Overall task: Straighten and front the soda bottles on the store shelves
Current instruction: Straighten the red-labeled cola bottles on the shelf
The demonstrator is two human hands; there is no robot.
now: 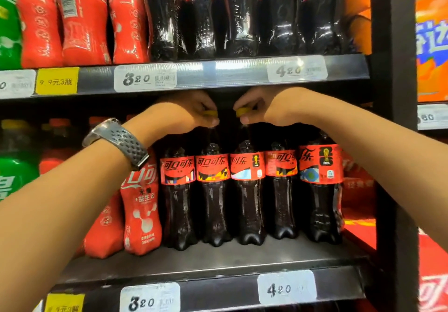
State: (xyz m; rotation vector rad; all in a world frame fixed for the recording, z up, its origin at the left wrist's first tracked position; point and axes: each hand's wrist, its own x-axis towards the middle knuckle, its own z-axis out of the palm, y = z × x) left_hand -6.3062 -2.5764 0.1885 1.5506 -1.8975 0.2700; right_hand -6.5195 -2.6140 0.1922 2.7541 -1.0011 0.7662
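Both hands work at frame centre under the upper shelf (218, 76): the left hand (186, 112) pinches the yellow cap (210, 113) of one cola bottle (213, 202) on the lower shelf (218, 260), the right hand (264, 108) its neighbour's cap (242, 112), probably to twist both labels (212, 171) frontward.

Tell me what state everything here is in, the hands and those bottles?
Left hand: pinches the left yellow cap.
Right hand: pinches the right yellow cap.
Second dark bottle from left: upright, label facing front.
Third dark bottle from left: upright, label turned partly aside.
Rightmost dark bottle: upright, label turned partly aside.
Lower shelf: bare strip in front of the bottles.
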